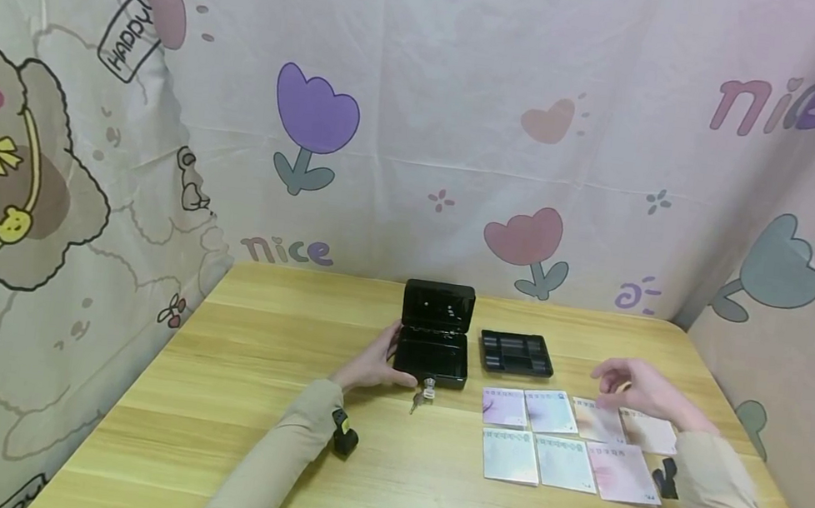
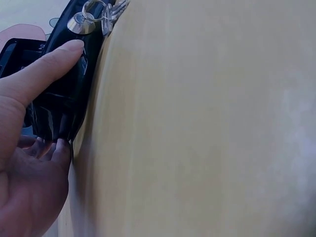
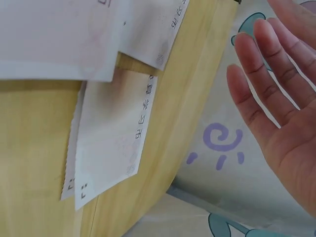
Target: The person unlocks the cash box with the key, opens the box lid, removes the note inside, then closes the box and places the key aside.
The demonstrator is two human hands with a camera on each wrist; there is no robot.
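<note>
A black metal cash box [image 1: 432, 356] stands on the table with its lid raised and nothing visible inside. My left hand [image 1: 374, 362] holds its left front corner, thumb against the front and fingers at the side. Beside the thumb, keys on a ring [image 2: 106, 17] hang from the front lock. My right hand [image 1: 637, 389] hovers over the back row of printed banknote-like papers [image 1: 503, 407], fingers loosely bent, holding nothing. In the right wrist view, the palm and spread fingertips [image 3: 244, 47] stay apart from a paper stack [image 3: 116, 133].
Right of the cash box lies a black compartment tray [image 1: 517, 354]. The papers form two rows, with a pinkish stack [image 1: 624, 473] at the front right. A patterned curtain [image 1: 422, 122] closes off the wooden table's [image 1: 281, 307] back and sides.
</note>
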